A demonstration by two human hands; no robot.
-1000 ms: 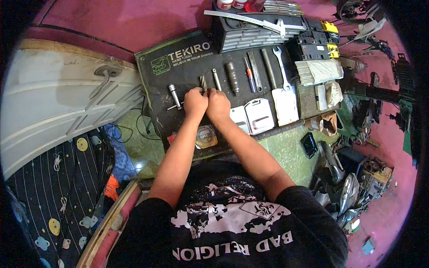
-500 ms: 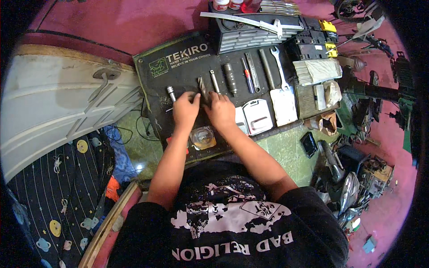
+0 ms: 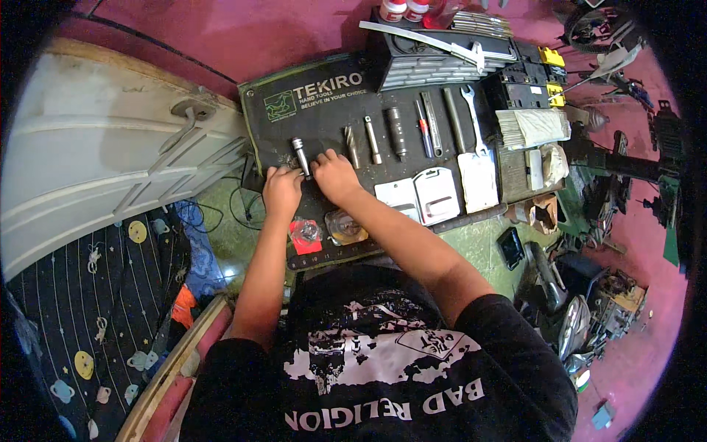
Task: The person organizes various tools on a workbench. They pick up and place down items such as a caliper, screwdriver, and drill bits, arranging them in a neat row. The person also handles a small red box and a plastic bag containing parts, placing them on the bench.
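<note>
A silver socket tool (image 3: pixel 300 156) lies on the black tool mat (image 3: pixel 269 144), its wider end pointing away from me. My left hand (image 3: pixel 282 193) has its fingers closed at the tool's near end, from the left. From the right, my right hand (image 3: pixel 335 177) has curled fingers at that same end; its fingertips are partly hidden. Just right of them lies a spiral drill bit (image 3: pixel 351 147). Farther along the row are a short silver extension bar (image 3: pixel 373 140) and a thick dark cylindrical tool (image 3: pixel 397 132).
Further right lie a red-and-blue screwdriver (image 3: pixel 424 129), a grey bar (image 3: pixel 453 119) and a wrench (image 3: pixel 474 121). White packs (image 3: pixel 436 195) sit nearer me, beside a clear round container (image 3: pixel 346 227) and a red packet (image 3: pixel 305 236). A caliper (image 3: pixel 434 46) rests on a dark case behind.
Both hands have moved left, from the drill bit to the socket tool. The drill bit now lies uncovered, nearly lined up with the extension bar. The view has shifted slightly.
</note>
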